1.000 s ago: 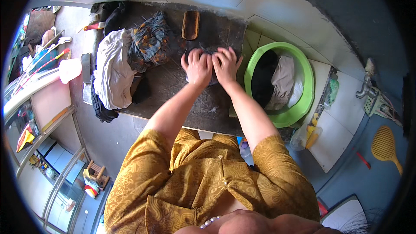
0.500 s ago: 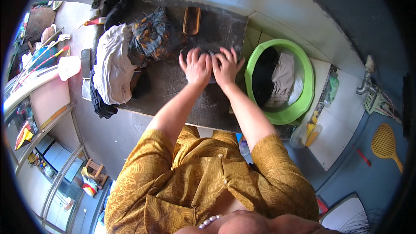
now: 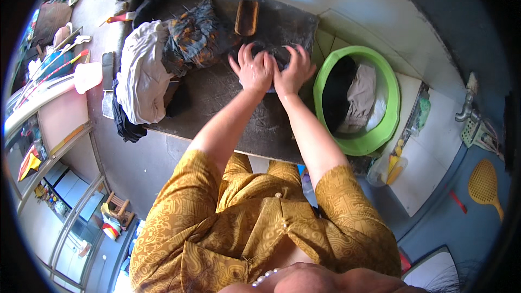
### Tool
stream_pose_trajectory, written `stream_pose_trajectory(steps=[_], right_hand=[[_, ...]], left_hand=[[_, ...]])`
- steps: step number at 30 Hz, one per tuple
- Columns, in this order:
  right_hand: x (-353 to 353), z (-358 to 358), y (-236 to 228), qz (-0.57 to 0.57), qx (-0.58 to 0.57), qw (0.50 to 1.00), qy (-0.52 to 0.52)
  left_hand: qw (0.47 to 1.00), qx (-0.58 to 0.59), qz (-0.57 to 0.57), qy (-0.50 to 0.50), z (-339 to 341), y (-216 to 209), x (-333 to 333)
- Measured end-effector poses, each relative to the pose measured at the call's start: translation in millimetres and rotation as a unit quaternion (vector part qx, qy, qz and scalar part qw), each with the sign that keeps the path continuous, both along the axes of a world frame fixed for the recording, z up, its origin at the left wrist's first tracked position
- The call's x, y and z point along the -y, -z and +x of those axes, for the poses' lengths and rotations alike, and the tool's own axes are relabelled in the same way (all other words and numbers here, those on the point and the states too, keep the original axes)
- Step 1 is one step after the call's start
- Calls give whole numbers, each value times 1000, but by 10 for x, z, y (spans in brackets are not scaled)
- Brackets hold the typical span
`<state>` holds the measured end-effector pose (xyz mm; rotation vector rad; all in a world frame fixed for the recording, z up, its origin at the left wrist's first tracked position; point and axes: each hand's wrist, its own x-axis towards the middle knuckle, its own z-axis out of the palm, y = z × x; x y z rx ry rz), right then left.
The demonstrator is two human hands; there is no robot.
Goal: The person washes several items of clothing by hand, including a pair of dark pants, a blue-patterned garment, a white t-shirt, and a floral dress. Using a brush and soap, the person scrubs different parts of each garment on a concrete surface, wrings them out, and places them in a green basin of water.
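My left hand [image 3: 253, 71] and my right hand [image 3: 293, 71] lie side by side on a dark cloth [image 3: 280, 57] bunched on the dark slab [image 3: 217, 95]. Their fingers curl over the cloth, gripping and pressing it, with the thumbs close together. Wet, whitish suds show on the back of my left hand. Most of the cloth is hidden beneath my palms. Just beyond my fingers lies a brown wooden scrub brush [image 3: 247, 18]. Left of my hands sits a dark patterned garment [image 3: 192, 35] with orange spots, beside a crumpled pale grey garment [image 3: 142, 78].
A green basin [image 3: 392, 114] stands right of the slab, holding black, beige and white clothes. A tap [image 3: 467, 111] is on the right wall. Dark clothing [image 3: 146, 8] and a red-handled tool [image 3: 120, 18] lie at the far left. A yellow swatter [image 3: 483, 184] is at the right.
My hands have gathered inward, fingers more curled and arched over the dark cloth, which now shows more between them. The whole view has shifted slightly.
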<state>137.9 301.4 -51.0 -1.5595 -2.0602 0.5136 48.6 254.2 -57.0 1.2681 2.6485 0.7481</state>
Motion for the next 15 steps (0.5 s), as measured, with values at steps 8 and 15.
stream_pose_trajectory(steps=[8,15], right_hand=[[1000,370,-291,-140,-279,950,-11],[471,216,-88,-211,-273,938,30]], left_hand=[[961,195,180,75,501,-80,836],[967,169,171,82,315,-8,476]])
